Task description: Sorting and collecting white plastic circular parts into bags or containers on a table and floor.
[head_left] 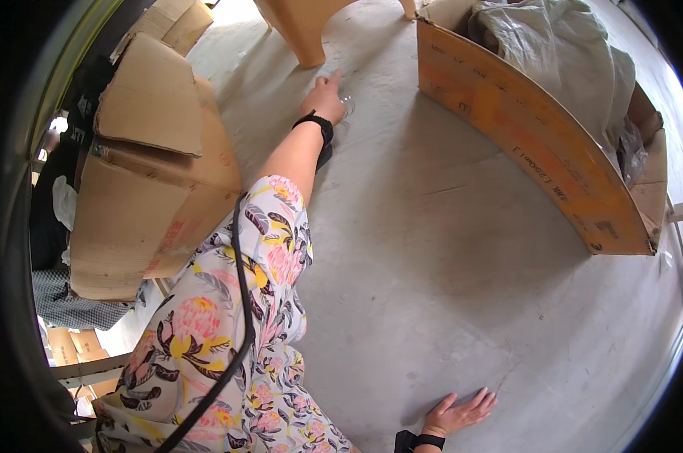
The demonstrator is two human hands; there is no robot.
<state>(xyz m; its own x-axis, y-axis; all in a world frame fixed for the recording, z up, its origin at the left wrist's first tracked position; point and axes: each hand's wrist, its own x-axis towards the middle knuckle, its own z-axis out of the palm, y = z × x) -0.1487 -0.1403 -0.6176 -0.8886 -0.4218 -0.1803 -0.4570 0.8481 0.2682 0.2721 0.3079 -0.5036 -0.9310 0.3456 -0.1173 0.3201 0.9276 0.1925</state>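
Observation:
My left hand [324,98] reaches far forward over the grey floor [432,302], close to a leg of a tan plastic stool [307,41]. Its fingers are bent, with the index finger stretched out further. A small clear plastic thing [348,106] with a rounded edge shows at the palm side, partly hidden by the hand; its kind is hard to make out. At the lower edge, my right hand [460,413] rests flat on the floor, fingers spread and holding nothing. Both wrists wear black bands.
A large cardboard box [130,219] with a raised flap stands on the left. To the right, an open orange-brown carton [523,128] holds whitish plastic sheeting [556,57]. A black cable [243,287] runs across my floral clothing [206,332]. More cartons [77,343] sit at lower left.

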